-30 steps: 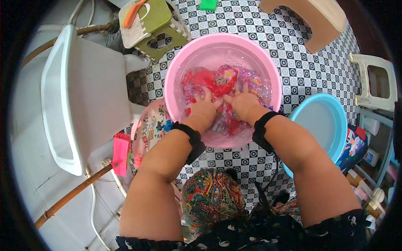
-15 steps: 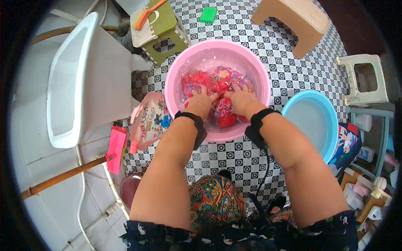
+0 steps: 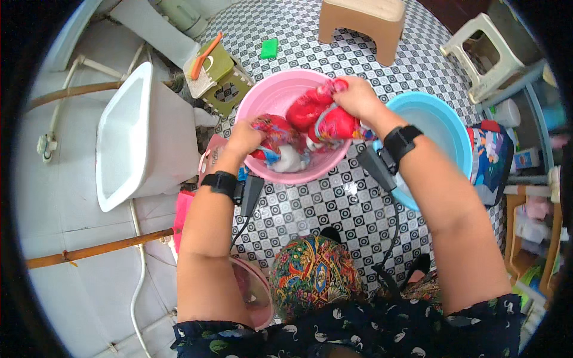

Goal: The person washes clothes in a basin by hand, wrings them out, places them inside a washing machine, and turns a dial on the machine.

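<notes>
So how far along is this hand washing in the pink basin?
Done: the red cloth is wet and lifted out of the pink basin. In hand: left hand and right hand twist it. Left: the blue basin holds no cloth.

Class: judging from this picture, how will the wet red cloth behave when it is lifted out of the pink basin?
The cloth bunches and twists between both hands, so probably floppy. It looks soaked, so likely heavy for its size and dripping.

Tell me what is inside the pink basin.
Above the pink basin, the left hand and right hand grip a twisted red patterned cloth. The bare pink inner wall shows behind it. The cloth covers the bottom, so any water there is hidden.
</notes>
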Tool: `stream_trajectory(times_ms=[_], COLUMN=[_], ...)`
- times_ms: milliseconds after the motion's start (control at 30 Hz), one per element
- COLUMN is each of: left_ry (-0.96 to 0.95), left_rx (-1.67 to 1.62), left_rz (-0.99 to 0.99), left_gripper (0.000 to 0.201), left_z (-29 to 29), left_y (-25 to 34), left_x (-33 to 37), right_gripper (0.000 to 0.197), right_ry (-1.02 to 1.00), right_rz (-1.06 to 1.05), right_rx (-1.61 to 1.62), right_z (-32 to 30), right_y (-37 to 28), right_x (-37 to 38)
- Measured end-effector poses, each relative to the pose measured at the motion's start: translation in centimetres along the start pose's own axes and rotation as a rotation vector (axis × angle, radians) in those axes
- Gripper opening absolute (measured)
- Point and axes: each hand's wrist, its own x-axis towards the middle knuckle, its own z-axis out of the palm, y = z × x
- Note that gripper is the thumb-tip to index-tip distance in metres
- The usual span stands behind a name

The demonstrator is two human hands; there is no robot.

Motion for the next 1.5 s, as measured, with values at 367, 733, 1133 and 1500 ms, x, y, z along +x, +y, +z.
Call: stream_trajectory(times_ms=[367,733,1133,1500], left_ry=[0.166,0.040,-0.160,-0.558], left_rx=[-0.624,-0.872,-0.541,-0.586], left_rz=[0.025,0.156,0.199,-0.118], left_gripper=[0.043,0.042,0.050,0.084], left_z=[-5.0,0.9,9.6,10.3], left_y=[11.6,19.2,26.3,32.2], left_x=[-5.0,-3.7,-7.0,-9.5], right_gripper=[0.020,0.028,0.028,0.059], right_ry=[0.221,0.410,0.484,0.603], right_rz=[-0.167,-0.219,-0.231,-0.052], right_rx=[0.139,0.161,-0.056,0.222], right_z=[-11.0,-15.6,-17.3,-18.6], right_y=[-10.3,-6.6,-1.7,-1.8], right_x=[-2.2,-7.0,-14.5,-16.6])
